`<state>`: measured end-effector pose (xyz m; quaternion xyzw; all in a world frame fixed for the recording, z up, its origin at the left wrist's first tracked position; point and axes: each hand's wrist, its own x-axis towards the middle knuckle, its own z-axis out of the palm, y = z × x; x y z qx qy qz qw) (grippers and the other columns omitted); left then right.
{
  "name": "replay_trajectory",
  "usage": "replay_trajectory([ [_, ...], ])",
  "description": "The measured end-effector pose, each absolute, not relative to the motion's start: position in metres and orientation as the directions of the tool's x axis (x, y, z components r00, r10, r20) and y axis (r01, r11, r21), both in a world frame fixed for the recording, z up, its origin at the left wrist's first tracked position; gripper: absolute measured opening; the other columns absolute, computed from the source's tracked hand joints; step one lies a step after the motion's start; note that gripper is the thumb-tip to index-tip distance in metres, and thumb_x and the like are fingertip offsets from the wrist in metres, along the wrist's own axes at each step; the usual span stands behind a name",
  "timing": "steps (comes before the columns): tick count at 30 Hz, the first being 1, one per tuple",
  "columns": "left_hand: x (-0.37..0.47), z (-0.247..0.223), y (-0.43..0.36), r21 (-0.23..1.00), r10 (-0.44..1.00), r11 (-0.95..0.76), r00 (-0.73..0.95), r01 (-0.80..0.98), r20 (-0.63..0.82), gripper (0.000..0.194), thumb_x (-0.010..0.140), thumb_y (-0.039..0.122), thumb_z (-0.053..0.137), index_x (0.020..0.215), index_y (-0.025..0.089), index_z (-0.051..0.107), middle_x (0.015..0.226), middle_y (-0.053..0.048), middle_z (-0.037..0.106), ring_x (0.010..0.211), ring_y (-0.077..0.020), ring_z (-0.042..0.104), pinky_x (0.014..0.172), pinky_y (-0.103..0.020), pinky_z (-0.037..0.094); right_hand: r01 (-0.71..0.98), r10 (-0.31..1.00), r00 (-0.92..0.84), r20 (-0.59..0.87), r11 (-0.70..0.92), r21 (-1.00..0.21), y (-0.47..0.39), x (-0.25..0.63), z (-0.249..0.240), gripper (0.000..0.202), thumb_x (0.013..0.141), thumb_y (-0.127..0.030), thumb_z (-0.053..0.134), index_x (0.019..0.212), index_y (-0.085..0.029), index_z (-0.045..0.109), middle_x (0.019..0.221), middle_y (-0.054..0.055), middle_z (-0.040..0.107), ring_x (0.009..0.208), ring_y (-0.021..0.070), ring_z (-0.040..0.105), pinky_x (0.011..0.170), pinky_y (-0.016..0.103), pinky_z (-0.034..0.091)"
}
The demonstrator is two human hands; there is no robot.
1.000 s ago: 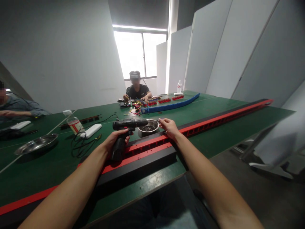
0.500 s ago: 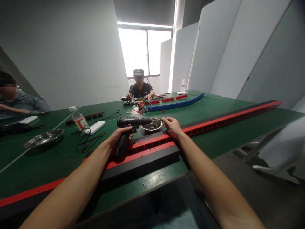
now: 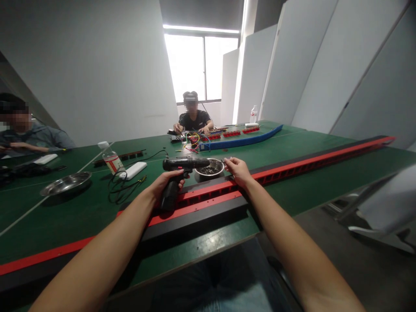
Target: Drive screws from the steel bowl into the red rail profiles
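Observation:
My left hand [image 3: 172, 178] is wrapped round the handle of a black cordless drill [image 3: 183, 163], which lies level and points right. My right hand [image 3: 238, 170] pinches close to the tip of the drill's bit; whatever is between the fingertips is too small to make out. Just behind the drill's nose stands a steel bowl [image 3: 222, 167] holding many small dark pieces that look like screws. Below both hands run long black and red slotted rails [image 3: 208, 197], lying side by side across the table.
A shallow steel dish [image 3: 66, 184], a bottle [image 3: 112, 160], a white power bank [image 3: 133, 170] and dark cables [image 3: 125, 190] lie to the left. Across the green table [image 3: 292, 156], a person [image 3: 194, 119] works among coloured wires by a blue strip [image 3: 243, 141]. Another person [image 3: 32, 134] sits far left.
The view has shifted slightly, so everything sits a little further right. The drill and both hands keep nearly the same pose over the rails.

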<state>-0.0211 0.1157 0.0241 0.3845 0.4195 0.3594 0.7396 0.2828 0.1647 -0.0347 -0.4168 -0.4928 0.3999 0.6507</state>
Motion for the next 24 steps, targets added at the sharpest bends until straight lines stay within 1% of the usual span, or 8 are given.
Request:
replay_trajectory([
  [13,-0.0227,0.0222,0.1177,0.875,0.852,0.439,0.405,-0.206,-0.332,0.021,0.087,0.026,0.066,0.095,0.006,0.07,0.064,-0.006,0.062,0.048,-0.0119,0.06,0.046,-0.02,0.053,-0.088,0.934,0.196,0.3,0.321,-0.943,0.1638,0.2825,-0.0337,0.048,0.062,-0.061,0.083,0.07,-0.02,0.06,0.061,-0.001,0.062,0.056,0.0121,0.054,0.058,0.027,0.043],
  [17,-0.0235,0.0211,0.1189,0.874,0.849,0.44,0.413,-0.206,-0.329,0.022,0.087,0.026,0.067,0.096,0.007,0.07,0.065,-0.005,0.062,0.049,-0.0118,0.061,0.046,-0.019,0.052,-0.088,0.928,0.191,0.32,0.341,-0.936,0.1643,0.2833,-0.0349,0.046,0.064,-0.06,0.083,0.07,-0.02,0.061,0.061,-0.001,0.062,0.056,0.0119,0.053,0.058,0.027,0.042],
  [24,-0.0218,0.0226,0.1183,0.88,0.855,0.43,0.404,-0.204,-0.324,0.021,0.087,0.025,0.065,0.093,0.006,0.07,0.063,-0.006,0.062,0.048,-0.012,0.06,0.045,-0.02,0.052,-0.099,0.925,0.191,0.328,0.35,-0.931,0.1654,0.2833,-0.0364,0.045,0.063,-0.059,0.084,0.069,-0.02,0.061,0.061,-0.001,0.061,0.056,0.0121,0.053,0.058,0.027,0.042],
])
